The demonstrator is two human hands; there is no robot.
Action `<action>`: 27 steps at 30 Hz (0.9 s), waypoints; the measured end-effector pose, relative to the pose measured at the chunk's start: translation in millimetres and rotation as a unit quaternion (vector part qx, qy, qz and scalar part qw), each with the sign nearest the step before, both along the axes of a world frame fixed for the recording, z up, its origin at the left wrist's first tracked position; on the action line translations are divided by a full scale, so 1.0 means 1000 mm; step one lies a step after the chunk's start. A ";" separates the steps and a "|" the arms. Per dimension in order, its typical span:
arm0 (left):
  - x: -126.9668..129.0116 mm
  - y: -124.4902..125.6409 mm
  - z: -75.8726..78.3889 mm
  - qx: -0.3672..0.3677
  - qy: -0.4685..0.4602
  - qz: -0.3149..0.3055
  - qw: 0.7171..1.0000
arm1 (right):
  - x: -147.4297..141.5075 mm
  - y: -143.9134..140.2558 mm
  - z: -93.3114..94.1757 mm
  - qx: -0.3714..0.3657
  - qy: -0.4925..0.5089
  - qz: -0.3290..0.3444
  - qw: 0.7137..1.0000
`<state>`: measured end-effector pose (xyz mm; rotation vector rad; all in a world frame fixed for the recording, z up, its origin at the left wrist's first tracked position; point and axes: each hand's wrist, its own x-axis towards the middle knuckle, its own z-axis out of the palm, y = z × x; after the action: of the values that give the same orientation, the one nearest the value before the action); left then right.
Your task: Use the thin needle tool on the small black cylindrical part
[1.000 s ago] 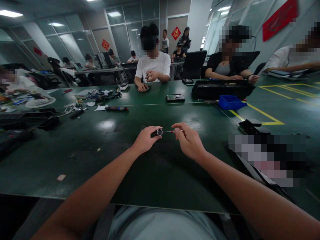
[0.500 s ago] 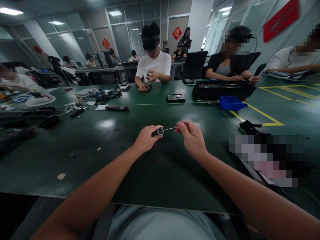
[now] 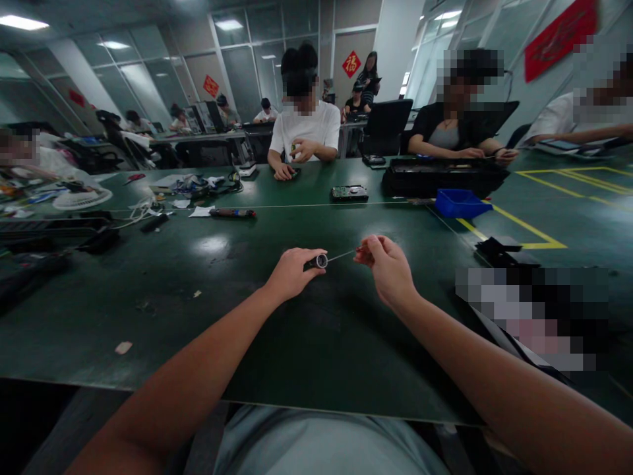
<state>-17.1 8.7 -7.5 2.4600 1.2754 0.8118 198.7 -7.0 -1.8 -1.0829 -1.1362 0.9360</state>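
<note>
My left hand [image 3: 289,276] is closed around a short black cylinder [image 3: 321,261] whose round, silver-rimmed end faces toward me and to the right. Most of the cylinder's body is hidden by the fingers. To its right, my right hand [image 3: 388,269] pinches a screwdriver [image 3: 341,255] by its handle, which the fingers largely cover. The thin metal shaft points left, and its tip meets the cylinder's rim; whether it goes inside cannot be made out. Both hands are held above the green tabletop [image 3: 316,356].
Ahead lie a marker-like tube [image 3: 232,213], an opened hard drive [image 3: 349,192] and a blue bin [image 3: 462,203]. Cables [image 3: 198,186] and a white fan-like part [image 3: 82,198] are at left. Black pieces [image 3: 504,251] lie right. A co-worker [image 3: 306,128] sits opposite.
My right hand has shifted slightly right and up, with the screwdriver's shaft showing longer. The cylinder has moved a little right in my left hand, its end turned slightly.
</note>
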 end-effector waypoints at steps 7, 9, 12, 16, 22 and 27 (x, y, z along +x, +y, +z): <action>0.000 -0.004 0.003 -0.009 -0.011 0.011 1.000 | -0.003 -0.008 0.005 0.043 -0.082 -0.001 0.996; 0.000 -0.005 0.003 -0.009 -0.016 0.005 1.000 | -0.003 -0.009 0.005 0.045 -0.087 0.001 0.995; 0.000 -0.005 0.002 -0.010 -0.016 0.002 1.000 | -0.003 -0.011 0.007 0.047 -0.103 -0.001 0.994; -0.001 -0.005 0.001 -0.007 -0.017 0.002 1.000 | -0.002 -0.018 0.016 0.046 -0.207 -0.035 0.977; -0.003 -0.004 -0.003 -0.004 -0.022 0.002 1.000 | -0.001 -0.024 0.020 0.094 -0.302 -0.062 0.947; -0.003 -0.004 -0.002 -0.007 -0.022 -0.001 1.000 | -0.003 -0.026 0.016 0.161 -0.308 -0.023 0.937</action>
<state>-20.1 4.3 -9.5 2.4190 1.2592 0.8478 196.0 -32.8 14.3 -1.1517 -1.6999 0.3430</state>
